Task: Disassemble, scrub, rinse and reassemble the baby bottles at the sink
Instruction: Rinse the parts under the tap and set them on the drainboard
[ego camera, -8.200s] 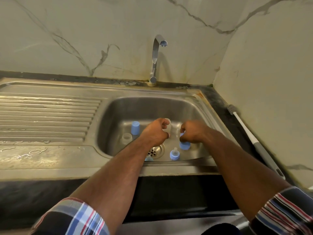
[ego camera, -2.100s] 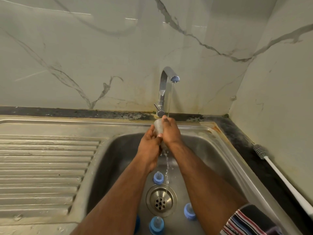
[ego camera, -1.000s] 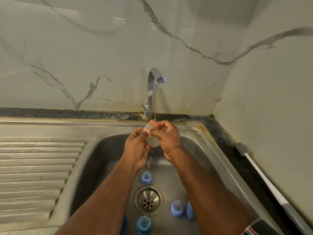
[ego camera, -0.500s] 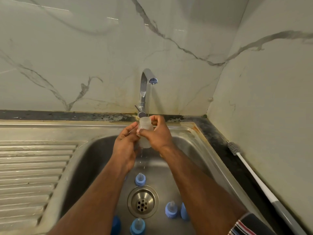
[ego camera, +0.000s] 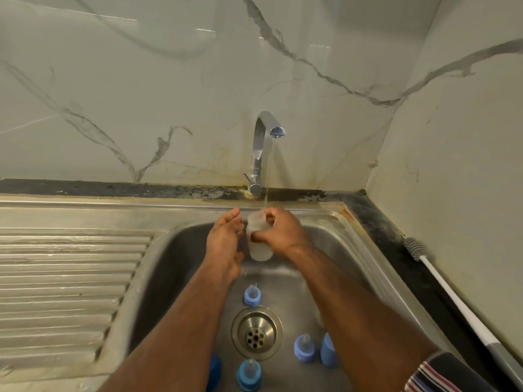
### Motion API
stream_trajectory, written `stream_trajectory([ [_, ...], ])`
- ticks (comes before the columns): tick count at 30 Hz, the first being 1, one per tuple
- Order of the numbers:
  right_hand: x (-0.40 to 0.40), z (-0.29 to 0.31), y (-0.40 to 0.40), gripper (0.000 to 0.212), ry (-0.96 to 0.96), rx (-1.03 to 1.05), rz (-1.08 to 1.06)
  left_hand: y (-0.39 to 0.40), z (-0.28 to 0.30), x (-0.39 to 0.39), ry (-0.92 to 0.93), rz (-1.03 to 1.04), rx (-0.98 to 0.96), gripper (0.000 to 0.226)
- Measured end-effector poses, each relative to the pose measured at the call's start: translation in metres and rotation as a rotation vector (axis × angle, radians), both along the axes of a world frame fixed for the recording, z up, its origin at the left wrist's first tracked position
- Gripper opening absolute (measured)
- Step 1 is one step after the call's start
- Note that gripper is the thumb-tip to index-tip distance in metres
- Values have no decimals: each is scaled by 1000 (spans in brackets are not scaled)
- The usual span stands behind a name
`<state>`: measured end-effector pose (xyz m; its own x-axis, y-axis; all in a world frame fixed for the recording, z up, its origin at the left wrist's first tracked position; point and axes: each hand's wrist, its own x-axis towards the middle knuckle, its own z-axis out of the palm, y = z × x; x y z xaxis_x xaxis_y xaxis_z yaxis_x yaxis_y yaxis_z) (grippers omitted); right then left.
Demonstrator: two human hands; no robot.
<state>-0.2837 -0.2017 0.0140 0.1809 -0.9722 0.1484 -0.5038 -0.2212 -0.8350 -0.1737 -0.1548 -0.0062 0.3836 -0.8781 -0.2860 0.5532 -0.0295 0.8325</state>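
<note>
Blue nipple caps: three blue collars with clear teats stand on the sink floor around the drain [ego camera: 256, 331], one at its near side [ego camera: 249, 373], one to its right [ego camera: 304, 348], one just beyond it [ego camera: 252, 296].
Blue pieces: one [ego camera: 328, 349] beside the right-hand cap, another [ego camera: 214, 372] near-left of the drain, partly hidden by the forearm.
Sink [ego camera: 365, 267]: stainless steel basin, ribbed draining board [ego camera: 70, 278] to the drain's left.
Bottle brush [ego camera: 447, 295]: lies on the dark bench [ego camera: 385, 230], far right of the drain.
Bottle body [ego camera: 259, 239]: clear, upright, held above the basin beyond the drain, under the water stream [ego camera: 268, 171].
Right hand [ego camera: 283, 233]: fingers and thumb curled round the bottle body.
Left hand [ego camera: 225, 241]: fingers fairly straight, lying against the bottle's left side.
Tap [ego camera: 261, 149]: chrome, running, behind the basin.
</note>
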Motion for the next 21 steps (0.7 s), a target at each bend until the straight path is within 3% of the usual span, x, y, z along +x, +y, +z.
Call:
stream_trajectory([
  [4,3,3,-6,54,-236,-12,-90,3,1,2,-132,-95,-17,47],
  [8,2,-5,-9,49,-424,204,8,7,0,3,-137,-247,-37,46],
  [10,0,-10,-11,36,-587,337,58,6,1,5,-230,-200,-53,46],
  [12,1,-19,-14,28,-565,409,10,4,0,9,-446,-58,-36,50],
  [14,3,-39,-19,20,-281,343,-49,3,0,15,-662,34,-22,57],
  [16,6,-64,-21,20,334,213,128,2,-3,19,-865,22,26,60],
  [18,11,-81,-17,51,816,184,373,4,-4,20,-1018,-44,66,60],
  [21,20,-95,-11,67,1045,270,552,4,-9,22,-1125,-89,85,59],
])
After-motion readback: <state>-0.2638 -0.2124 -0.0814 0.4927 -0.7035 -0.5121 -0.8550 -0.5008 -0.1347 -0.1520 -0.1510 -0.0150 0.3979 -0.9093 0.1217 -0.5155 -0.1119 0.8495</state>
